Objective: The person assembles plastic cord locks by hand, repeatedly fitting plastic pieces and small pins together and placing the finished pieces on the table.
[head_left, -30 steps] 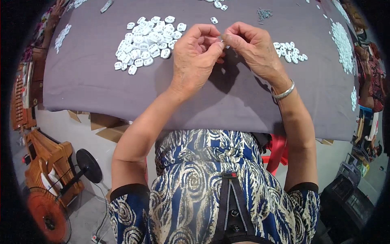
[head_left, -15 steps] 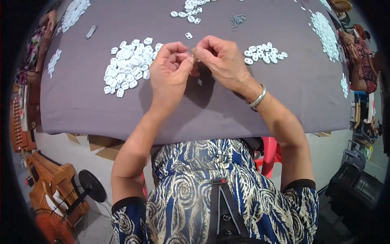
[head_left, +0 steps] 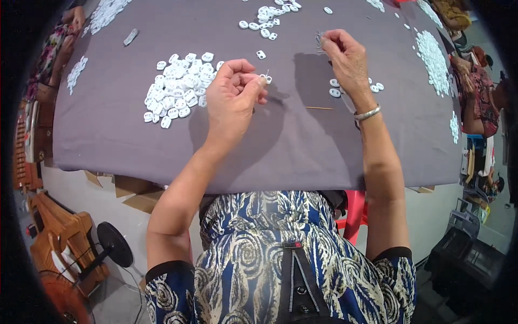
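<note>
My left hand (head_left: 233, 97) is closed in a pinch, thumb against fingers, on a small white plastic piece with holes (head_left: 268, 79). A thin grey spring or pin (head_left: 267, 72) stands up from that piece. Farther off to the right, my right hand (head_left: 349, 60) has its thumb and fingertips pinched together at a small heap of thin grey metal bits (head_left: 319, 39). Whether a bit is between those fingertips I cannot make out. Just left of my left hand lies a large pile of white two-holed plastic pieces (head_left: 178, 81). White oval pieces (head_left: 335, 93) lie partly hidden beneath my right hand.
A thin wooden stick (head_left: 319, 108) rests on the grey cloth (head_left: 280, 156) between my hands. One loose white piece (head_left: 261, 54) and a far cluster of white pieces (head_left: 264, 24) lie ahead. Bigger white heaps (head_left: 431, 56) line the table's sides, where other people's arms (head_left: 468, 75) show.
My right hand has left my left hand and reached out to the grey metal bits. The wooden stick now shows on the cloth. My left hand keeps its pinch, turned slightly.
</note>
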`<state>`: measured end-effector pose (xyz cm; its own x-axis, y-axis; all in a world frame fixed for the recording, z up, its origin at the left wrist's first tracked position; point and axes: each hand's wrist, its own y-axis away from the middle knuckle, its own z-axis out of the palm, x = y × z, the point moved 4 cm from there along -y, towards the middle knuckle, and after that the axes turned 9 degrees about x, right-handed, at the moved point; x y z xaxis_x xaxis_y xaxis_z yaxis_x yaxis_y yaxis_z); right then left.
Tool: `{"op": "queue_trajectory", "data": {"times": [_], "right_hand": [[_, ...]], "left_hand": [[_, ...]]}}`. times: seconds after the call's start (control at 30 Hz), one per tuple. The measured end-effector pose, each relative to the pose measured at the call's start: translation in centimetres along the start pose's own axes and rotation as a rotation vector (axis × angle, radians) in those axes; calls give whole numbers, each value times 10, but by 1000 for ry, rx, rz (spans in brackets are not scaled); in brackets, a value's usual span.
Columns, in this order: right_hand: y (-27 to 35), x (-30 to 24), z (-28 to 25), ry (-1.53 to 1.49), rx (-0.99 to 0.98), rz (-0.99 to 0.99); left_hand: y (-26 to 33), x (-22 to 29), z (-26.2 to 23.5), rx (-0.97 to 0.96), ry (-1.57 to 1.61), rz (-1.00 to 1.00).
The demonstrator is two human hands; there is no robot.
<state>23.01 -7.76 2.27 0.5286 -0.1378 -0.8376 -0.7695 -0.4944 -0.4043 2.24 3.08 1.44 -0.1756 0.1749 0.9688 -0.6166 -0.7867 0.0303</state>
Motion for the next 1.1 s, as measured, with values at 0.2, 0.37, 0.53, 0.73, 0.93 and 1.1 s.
{"op": "queue_trajectory", "data": {"times": [0.2, 0.37, 0.53, 0.73, 0.93, 1.1], "right_hand": [[-15, -19, 34, 145, -191, -138], [-51, -39, 81, 301, -311, -339], [-63, -43, 125, 202, -365, -662], [-53, -24, 125, 395, -479, -617], [-4, -38, 66, 233, -590, -349], [7, -28, 27, -111, -485, 62]], "left_hand": [[-4, -1, -6, 76, 37, -27], [-4, -4, -8, 104, 64, -24], [-5, -6, -6, 86, 63, -29], [-4, 0, -8, 88, 25, -35], [-5, -4, -9, 76, 35, -19], [-5, -3, -9, 80, 5, -25]]}}
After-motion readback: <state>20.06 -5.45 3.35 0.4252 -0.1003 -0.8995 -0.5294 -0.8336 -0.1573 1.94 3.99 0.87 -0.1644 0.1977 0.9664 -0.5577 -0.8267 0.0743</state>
